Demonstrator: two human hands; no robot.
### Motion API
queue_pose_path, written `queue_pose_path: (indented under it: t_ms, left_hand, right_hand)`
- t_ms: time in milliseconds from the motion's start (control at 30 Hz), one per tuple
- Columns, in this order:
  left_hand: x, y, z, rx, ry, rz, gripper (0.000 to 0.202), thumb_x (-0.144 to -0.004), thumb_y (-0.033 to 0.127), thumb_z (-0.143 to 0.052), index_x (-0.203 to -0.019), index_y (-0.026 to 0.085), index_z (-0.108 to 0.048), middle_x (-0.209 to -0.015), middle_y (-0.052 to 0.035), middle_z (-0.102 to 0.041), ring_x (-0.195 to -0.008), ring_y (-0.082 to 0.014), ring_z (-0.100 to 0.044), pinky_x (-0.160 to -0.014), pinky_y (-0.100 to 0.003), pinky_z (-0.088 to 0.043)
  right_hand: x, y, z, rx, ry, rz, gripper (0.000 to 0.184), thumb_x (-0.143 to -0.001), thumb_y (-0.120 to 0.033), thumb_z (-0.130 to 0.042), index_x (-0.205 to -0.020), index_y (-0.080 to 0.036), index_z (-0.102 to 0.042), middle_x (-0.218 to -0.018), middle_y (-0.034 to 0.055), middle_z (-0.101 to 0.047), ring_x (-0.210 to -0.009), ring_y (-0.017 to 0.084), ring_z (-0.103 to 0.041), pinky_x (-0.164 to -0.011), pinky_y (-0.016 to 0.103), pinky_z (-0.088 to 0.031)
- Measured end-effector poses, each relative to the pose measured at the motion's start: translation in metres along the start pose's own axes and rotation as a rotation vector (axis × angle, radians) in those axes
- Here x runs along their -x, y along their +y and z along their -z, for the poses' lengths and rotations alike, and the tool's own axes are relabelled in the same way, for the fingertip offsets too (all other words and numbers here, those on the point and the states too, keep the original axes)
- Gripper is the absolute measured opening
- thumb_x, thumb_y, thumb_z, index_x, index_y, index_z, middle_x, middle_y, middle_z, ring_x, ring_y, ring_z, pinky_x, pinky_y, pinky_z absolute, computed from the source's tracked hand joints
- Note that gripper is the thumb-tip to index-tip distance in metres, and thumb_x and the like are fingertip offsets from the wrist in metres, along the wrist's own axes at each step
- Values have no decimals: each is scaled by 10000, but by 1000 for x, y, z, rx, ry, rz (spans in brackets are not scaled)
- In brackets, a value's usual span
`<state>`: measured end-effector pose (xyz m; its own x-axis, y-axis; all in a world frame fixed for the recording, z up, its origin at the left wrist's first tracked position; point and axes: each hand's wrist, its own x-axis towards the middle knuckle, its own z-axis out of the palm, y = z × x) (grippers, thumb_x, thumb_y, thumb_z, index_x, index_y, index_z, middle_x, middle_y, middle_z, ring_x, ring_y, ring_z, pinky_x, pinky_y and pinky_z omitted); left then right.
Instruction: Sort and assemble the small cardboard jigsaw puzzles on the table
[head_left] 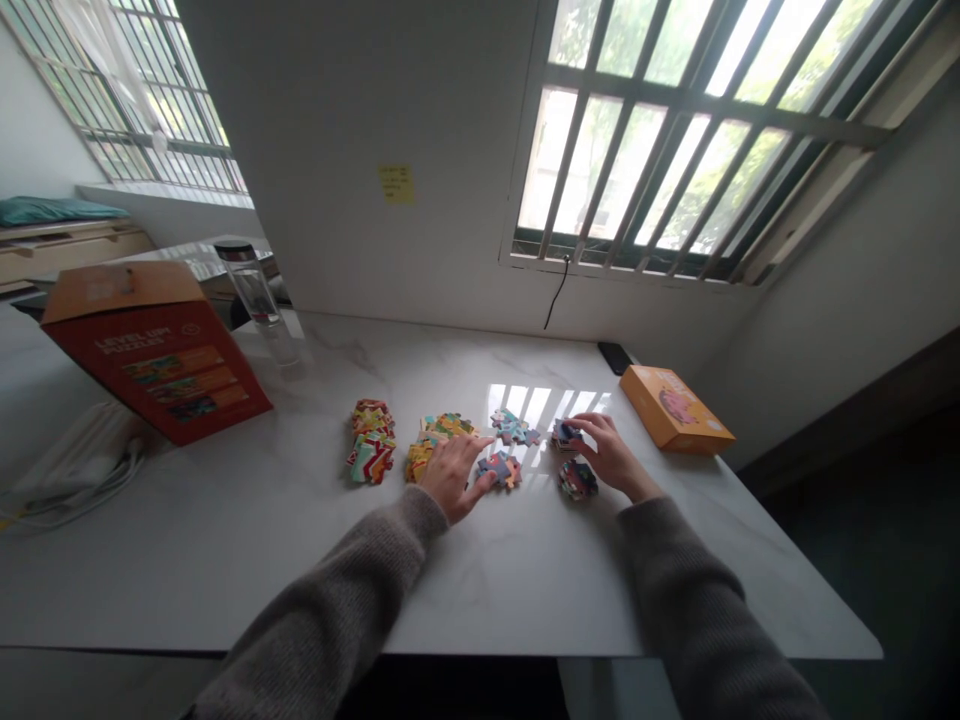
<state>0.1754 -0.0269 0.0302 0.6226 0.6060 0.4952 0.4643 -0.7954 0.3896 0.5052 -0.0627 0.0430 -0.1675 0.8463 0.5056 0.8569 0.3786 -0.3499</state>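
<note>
- Right hand point(611, 458): fingers point(589, 425) curled down over small stack of jigsaw pcs point(566, 435). Contact visible; firm grip vs light rest can't tell.
- Left hand point(450, 476): released, palm down, fingers spread, tips at loose pc cluster point(501, 470). Nothing held.
- More pcs on white marble-look table point(225, 600): tall heap point(371, 442) and flatter heap point(435, 445) left of left hand, cluster point(514, 428) between hands, round stack point(576, 480) just below right hand.
- Orange box point(675, 408) lies right of hands. Red "Level Up Puzzles" box point(154, 350) sits tilted at left table edge.
- Handling: pinch pcs by edges w/ fingertips, no dragging, so neighbours stay put. Keep heaps apart.
- Hard to see: pcs under right-hand fingers hidden. Sun patch washes out pcs near cluster. Pc prints too small to read. Stack counts unclear.
</note>
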Motion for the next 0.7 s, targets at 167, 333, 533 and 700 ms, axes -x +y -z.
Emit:
queue_pose_path:
  t_ms: [167,333,533,700]
  left_hand:
    - [0,0,0,11,-5,-11,446,-927,331,-490,-1363,242,-468,-1196,-92,-603,-1146,-275,-540,-955,-421,-381]
    - [0,0,-1,-59,-45,23,331,-901,318,-527,-1221,235,-560,-1152,-76,-628,-1118,-272,-544,-962,-438,-367]
    - [-5,0,-7,-202,-128,54,362,-784,486,-697,-1034,237,-619,-1101,-73,-653,-1074,-301,-548,-1034,-520,-296]
    - [-4,0,-7,-207,-135,53,207,-821,368,-662,-973,240,-603,-1093,-57,-664,-1073,-282,-560,-1052,-533,-277]
  right_hand:
    - [9,29,-3,18,-55,-33,267,-928,-259,-543,-1170,-251,-656,-1141,100,-628,-1093,284,-533,-976,501,-472]
    - [8,9,-2,124,-7,-64,267,-912,-271,-547,-1151,-265,-666,-1306,105,-569,-1199,304,-496,-1020,526,-436]
    - [-4,-71,-22,197,64,13,279,-914,-229,-573,-1179,-261,-652,-1314,106,-553,-1228,312,-465,-1021,495,-413]
    - [-5,-102,-45,93,-26,93,277,-937,-242,-569,-1204,-282,-632,-1277,92,-579,-1209,292,-485,-1030,483,-406]
